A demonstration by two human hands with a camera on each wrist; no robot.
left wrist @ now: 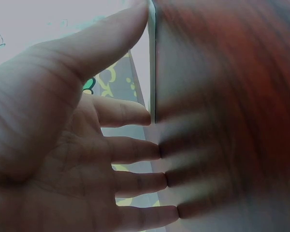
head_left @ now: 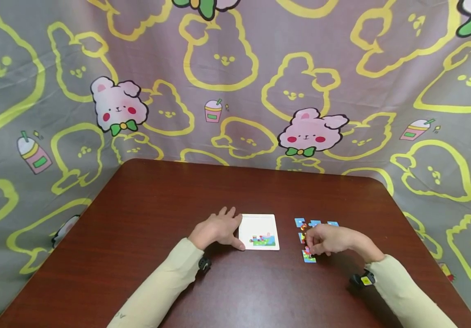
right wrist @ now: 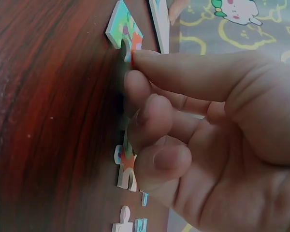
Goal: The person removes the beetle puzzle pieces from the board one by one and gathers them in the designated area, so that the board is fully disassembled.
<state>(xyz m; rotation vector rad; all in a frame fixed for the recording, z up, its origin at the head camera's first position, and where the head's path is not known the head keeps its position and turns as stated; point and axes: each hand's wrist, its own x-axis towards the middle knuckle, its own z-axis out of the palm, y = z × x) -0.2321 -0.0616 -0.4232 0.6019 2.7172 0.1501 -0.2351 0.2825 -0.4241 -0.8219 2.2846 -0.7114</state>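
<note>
A white square puzzle tray point(head_left: 256, 225) lies on the table, with joined puzzle pieces point(head_left: 264, 240) along its lower part. My left hand point(head_left: 219, 228) rests at the tray's left side, fingers spread and straight, its thumb at the near corner. In the left wrist view the thumb and index finger touch the tray's edge. Over the loose pieces to the right, my right hand point(head_left: 330, 239) pinches a puzzle piece point(right wrist: 127, 52) between thumb and index finger; the fingertips mostly hide it. Close by lies a green and blue puzzle piece point(head_left: 309, 258).
Other loose puzzle pieces lie around the right hand, including a blue one point(head_left: 299, 222) and another at the far right point(head_left: 333, 223). The brown table point(head_left: 170, 196) reaches back to a grey curtain point(head_left: 235, 59) with yellow outlines.
</note>
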